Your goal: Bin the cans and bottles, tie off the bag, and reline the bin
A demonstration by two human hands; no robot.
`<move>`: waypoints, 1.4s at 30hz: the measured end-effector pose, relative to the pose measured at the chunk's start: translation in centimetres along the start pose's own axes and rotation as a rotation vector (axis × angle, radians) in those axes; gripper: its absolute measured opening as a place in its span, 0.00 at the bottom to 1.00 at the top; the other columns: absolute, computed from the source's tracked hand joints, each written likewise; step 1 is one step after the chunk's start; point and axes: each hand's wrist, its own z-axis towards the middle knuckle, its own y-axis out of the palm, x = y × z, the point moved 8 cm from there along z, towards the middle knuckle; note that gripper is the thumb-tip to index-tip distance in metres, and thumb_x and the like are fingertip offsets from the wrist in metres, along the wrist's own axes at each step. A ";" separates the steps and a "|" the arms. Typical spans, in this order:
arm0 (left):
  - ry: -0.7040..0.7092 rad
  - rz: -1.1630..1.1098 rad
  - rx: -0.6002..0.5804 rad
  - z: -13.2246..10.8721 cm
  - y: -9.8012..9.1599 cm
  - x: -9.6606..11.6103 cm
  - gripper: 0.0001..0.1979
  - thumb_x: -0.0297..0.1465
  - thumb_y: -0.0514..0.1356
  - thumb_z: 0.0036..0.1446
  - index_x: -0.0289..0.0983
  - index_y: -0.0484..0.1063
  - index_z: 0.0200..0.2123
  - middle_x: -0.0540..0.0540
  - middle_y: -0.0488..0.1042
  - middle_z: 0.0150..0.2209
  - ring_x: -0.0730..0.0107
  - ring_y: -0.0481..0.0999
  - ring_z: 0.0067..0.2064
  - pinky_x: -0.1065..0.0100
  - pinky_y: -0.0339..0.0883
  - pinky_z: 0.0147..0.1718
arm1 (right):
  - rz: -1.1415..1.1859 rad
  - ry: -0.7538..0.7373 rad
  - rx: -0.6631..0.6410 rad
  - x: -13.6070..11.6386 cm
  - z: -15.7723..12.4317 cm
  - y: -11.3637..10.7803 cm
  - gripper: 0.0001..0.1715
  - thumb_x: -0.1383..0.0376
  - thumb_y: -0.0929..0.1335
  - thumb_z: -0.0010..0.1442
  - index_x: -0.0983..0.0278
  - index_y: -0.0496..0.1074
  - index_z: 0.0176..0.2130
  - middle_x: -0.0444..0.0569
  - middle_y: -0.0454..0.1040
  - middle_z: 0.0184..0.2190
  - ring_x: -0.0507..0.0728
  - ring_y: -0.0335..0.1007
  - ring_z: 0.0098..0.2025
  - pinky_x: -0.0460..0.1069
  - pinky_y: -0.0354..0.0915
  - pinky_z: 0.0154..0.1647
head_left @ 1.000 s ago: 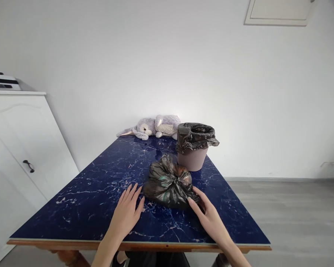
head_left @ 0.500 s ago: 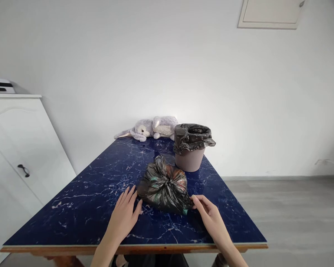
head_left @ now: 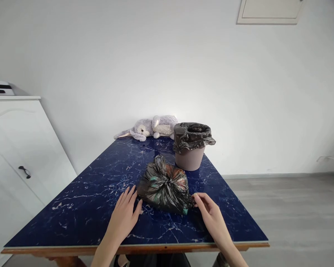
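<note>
A knotted black garbage bag (head_left: 165, 187), filled and partly see-through, lies near the middle of the blue marbled table (head_left: 83, 200). Green and orange-brown contents show faintly through its film. My left hand (head_left: 125, 211) rests flat on the tabletop at the bag's left side, fingers stretched out and the tips by its edge. On the other side, my right hand (head_left: 208, 211) pinches a loose corner of the bag between thumb and forefinger. Behind the bag, to the right, stands a mauve-grey trash can (head_left: 189, 159) with a black liner (head_left: 193, 135) folded over its rim.
A grey plush rabbit (head_left: 156, 128) lies at the table's far end against the white wall. To the left stands a white cabinet (head_left: 25, 148) with a black handle. Grey floor (head_left: 281, 207) shows beyond the table's right edge.
My right hand has shifted very slightly up and to the right with the bag's corner in its fingers. The left hand and the trash can stay in place.
</note>
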 end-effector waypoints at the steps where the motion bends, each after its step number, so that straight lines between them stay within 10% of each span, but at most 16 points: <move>1: -0.002 0.003 0.007 0.0 -0.3 0.1 0.31 0.48 0.46 0.74 0.39 0.66 0.71 0.42 0.66 0.71 0.44 0.59 0.74 0.42 0.60 0.70 | 0.004 -0.001 0.006 0.1 0.0 -0.1 0.28 0.40 0.67 0.67 0.61 0.76 0.45 0.50 0.79 0.39 0.62 0.76 0.46 0.50 0.72 0.46; 10: 0.129 -0.100 0.487 -0.3 -11.0 6.3 0.16 0.35 0.52 0.73 0.42 0.70 0.59 0.39 0.77 0.57 0.51 0.76 0.61 0.49 0.69 0.62 | -0.081 -0.190 0.005 -2.2 3.4 -0.5 0.24 0.46 0.66 0.71 0.62 0.76 0.46 0.54 0.80 0.45 0.62 0.77 0.47 0.55 0.72 0.51; 15: 0.387 -0.052 0.385 2.5 -12.8 13.9 0.18 0.31 0.55 0.72 0.41 0.67 0.62 0.39 0.75 0.59 0.50 0.73 0.62 0.48 0.67 0.61 | -0.337 -0.495 -0.239 -7.6 6.4 2.3 0.13 0.57 0.67 0.73 0.58 0.77 0.52 0.52 0.76 0.52 0.61 0.74 0.54 0.55 0.70 0.58; 19: 0.390 0.074 0.305 4.4 -11.7 16.0 0.21 0.29 0.56 0.70 0.37 0.66 0.64 0.37 0.78 0.53 0.46 0.77 0.56 0.43 0.67 0.58 | -0.530 -0.630 -0.394 -9.4 6.8 4.8 0.07 0.65 0.73 0.67 0.59 0.77 0.46 0.51 0.74 0.54 0.62 0.69 0.59 0.58 0.67 0.63; 27: 0.364 0.119 0.467 2.3 -13.3 14.3 0.14 0.26 0.57 0.72 0.37 0.70 0.58 0.41 0.80 0.44 0.53 0.79 0.48 0.51 0.66 0.52 | -0.470 -0.636 -0.336 -10.4 5.6 3.6 0.04 0.67 0.74 0.66 0.59 0.76 0.38 0.50 0.75 0.51 0.60 0.71 0.56 0.55 0.68 0.58; 36: 0.153 0.046 0.594 0.8 -15.3 7.1 0.07 0.31 0.60 0.70 0.40 0.75 0.49 0.43 0.82 0.43 0.54 0.80 0.46 0.55 0.65 0.50 | -0.348 -0.515 -0.020 -9.0 4.5 -2.9 0.03 0.65 0.69 0.67 0.59 0.72 0.37 0.49 0.76 0.47 0.59 0.74 0.51 0.55 0.68 0.55; 42: 0.066 -0.114 0.531 0.6 -14.7 6.3 0.09 0.37 0.61 0.69 0.43 0.77 0.49 0.41 0.77 0.47 0.51 0.76 0.51 0.53 0.67 0.51 | -0.360 -0.471 -0.034 -7.6 3.2 -3.6 0.08 0.65 0.70 0.65 0.59 0.70 0.45 0.53 0.74 0.52 0.62 0.72 0.55 0.58 0.70 0.56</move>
